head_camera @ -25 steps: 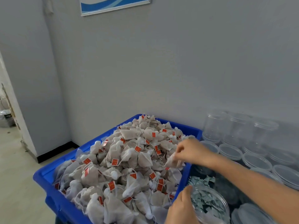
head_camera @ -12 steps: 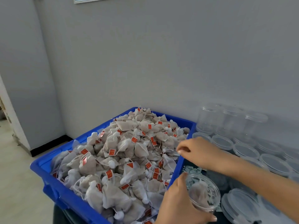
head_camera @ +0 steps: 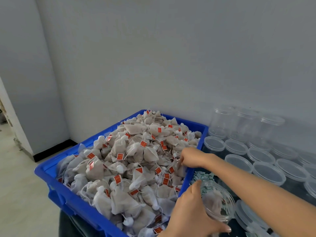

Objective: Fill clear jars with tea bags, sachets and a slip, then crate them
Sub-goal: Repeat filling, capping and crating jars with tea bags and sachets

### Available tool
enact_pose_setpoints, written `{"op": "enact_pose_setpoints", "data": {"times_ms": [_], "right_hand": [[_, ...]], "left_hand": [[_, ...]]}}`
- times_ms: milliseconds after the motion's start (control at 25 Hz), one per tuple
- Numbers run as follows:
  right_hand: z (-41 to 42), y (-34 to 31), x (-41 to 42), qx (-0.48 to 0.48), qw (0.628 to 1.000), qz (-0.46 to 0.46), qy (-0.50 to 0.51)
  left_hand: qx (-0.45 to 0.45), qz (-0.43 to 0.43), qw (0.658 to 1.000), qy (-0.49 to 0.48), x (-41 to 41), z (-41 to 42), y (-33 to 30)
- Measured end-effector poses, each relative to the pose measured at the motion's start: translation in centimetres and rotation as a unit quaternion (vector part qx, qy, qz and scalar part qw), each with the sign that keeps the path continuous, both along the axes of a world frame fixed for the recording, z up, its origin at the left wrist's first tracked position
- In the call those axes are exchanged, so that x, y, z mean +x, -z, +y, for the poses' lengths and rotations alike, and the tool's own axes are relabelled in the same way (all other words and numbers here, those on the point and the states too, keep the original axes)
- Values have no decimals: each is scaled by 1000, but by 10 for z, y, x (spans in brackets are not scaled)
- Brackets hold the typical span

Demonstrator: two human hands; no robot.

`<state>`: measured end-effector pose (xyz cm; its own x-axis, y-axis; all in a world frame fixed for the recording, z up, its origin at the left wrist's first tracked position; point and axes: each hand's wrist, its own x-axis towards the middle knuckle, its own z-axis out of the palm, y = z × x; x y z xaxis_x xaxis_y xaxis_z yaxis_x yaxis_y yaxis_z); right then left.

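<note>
Piled high in a blue crate (head_camera: 56,190) at left: tea bags (head_camera: 133,161), pale mesh pouches with red tags and white strings, heaped above the rim. Ranked to the right, against the far wall, rows of empty clear jars (head_camera: 266,170), mouths up, a few taller ones standing at the very back. Stacked at near right, a small pile of clear lids (head_camera: 246,214). Scattered between crate and jars, a drift of pale green sachets (head_camera: 203,176).

Cupped in the left hand (head_camera: 189,214) at near centre, just beside the crate's right wall: the jar being filled (head_camera: 217,204), fingers and thumb wrapped round its side, with at least one tea bag and what look like green sachets already inside. Reaching left over the crate's right rim, the right hand (head_camera: 189,158), fingers curled down among the bags near the edge of the heap; closed on a bag or only touching, impossible to tell from here.

Step in hand, by the look of it: loading tea bags into the held jar, early in that jar's fill. No slip seen. Called for next, likely: a clean pinch on one bag, clear of tangled strings, then a short carry right and near to the jar's open mouth.
</note>
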<state>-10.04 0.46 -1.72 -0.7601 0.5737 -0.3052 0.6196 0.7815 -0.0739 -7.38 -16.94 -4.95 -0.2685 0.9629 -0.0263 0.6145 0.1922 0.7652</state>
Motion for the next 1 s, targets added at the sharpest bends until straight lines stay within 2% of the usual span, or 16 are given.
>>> {"op": "enact_pose_setpoints", "data": {"times_ms": [200, 360, 520, 640, 720, 800, 840, 920, 1000], "right_hand": [[-5, -23, 28, -48, 989, 140, 20], [-17, -56, 64, -62, 957, 278, 59], [-36, -91, 115, -204, 906, 363, 70], [-45, -99, 151, -281, 891, 351, 66], [-51, -93, 168, -275, 924, 266, 21], [-52, -77, 178, -223, 955, 194, -24], [-48, -67, 178, -177, 962, 208, -20], [-31, -41, 175, -96, 959, 264, 49], [-17, -5, 166, -58, 973, 207, 81]], "left_hand": [[7, 6, 1000, 0, -1, 2, -3], [15, -11, 1000, -22, 2, -1, 4], [23, -23, 999, -40, 3, 1, 9], [36, -35, 998, -49, 3, 0, 11], [42, -50, 996, -59, 2, 0, 12], [45, -54, 996, -61, 3, 1, 13], [44, -51, 996, -62, 3, 0, 12], [44, -45, 996, -61, 4, -2, 11], [58, -46, 996, -58, 5, -3, 10]]}}
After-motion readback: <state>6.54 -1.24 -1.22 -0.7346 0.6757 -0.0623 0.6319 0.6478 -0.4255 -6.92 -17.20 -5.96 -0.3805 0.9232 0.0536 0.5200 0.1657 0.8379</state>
